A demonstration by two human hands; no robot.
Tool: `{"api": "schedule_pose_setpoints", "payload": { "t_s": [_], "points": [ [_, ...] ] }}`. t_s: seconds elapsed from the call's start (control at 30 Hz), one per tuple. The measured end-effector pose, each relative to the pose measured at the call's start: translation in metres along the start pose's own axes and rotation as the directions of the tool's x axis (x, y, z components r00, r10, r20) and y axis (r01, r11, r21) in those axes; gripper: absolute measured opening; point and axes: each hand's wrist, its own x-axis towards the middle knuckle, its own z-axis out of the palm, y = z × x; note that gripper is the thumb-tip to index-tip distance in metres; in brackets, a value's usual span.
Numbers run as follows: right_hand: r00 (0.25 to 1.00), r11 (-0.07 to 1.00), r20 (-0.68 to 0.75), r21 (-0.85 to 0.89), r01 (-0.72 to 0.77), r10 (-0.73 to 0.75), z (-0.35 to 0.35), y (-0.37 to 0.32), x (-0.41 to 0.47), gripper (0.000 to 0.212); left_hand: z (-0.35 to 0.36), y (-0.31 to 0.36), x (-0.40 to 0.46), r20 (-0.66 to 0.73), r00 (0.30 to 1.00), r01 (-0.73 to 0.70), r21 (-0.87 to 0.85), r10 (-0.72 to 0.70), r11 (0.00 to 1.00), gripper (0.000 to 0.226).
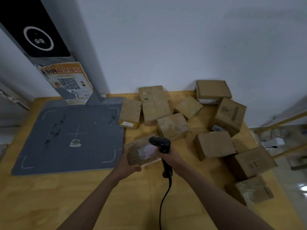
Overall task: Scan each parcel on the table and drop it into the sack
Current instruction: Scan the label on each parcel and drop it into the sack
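Wide yellow wooden table point(49, 196) fills the view, and on its left side lies a big grey square scanning mat point(69, 135) with white corner marks and a cross. Rising from the mat's far edge is a grey post point(79, 47) that carries a black screen panel point(33, 27) and an orange poster with a QR code point(68, 82). On the right half of the table sits a loose heap of brown cardboard boxes point(214, 145), some touching, a few tilted, all closed, so their contents cannot be told. No sack shows here.

Now the action: the left hand point(127, 166) grips a small worn brown cardboard parcel with a pale pinkish label point(142, 152) from below, fingers curled round its near edge, held just above the table beside the mat's right corner. The right hand point(171, 156) is wrapped tight around the handle of a black handheld barcode scanner point(162, 145), its head right over the parcel's label. The scanner's black cable point(163, 205) trails down toward the person.
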Motion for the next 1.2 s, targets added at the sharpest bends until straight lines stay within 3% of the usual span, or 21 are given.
{"api": "schedule_pose_setpoints", "payload": {
  "t_s": [0.5,0.7,0.9,1.13,1.2],
  "points": [
    [0.998,0.999,-0.065,0.025,-0.022,0.024,0.014,0.070,-0.170,0.006,0.037,-0.060,-0.120,0.010,0.990,-0.141,0.010,0.141,0.990,0.091],
    [0.986,0.994,-0.134,0.049,-0.094,0.100,0.023,0.115,-0.219,0.025,0.065,-0.089,-0.156,-0.005,0.991,-0.136,-0.015,0.136,0.991,0.075],
    [0.978,0.990,-0.188,0.119,-0.071,0.093,0.026,0.120,-0.234,0.028,0.078,-0.096,-0.159,-0.060,0.988,-0.144,-0.016,0.143,0.989,0.060],
    [0.972,0.989,-0.187,0.051,-0.137,0.144,0.015,0.109,-0.221,0.002,0.078,-0.091,-0.147,0.016,0.995,-0.096,0.126,0.095,0.987,0.094],
    [0.972,0.988,-0.181,0.029,-0.149,0.151,0.013,0.108,-0.215,0.010,0.081,-0.092,-0.143,0.039,0.993,-0.114,0.203,0.108,0.972,0.106]
  ]
}}
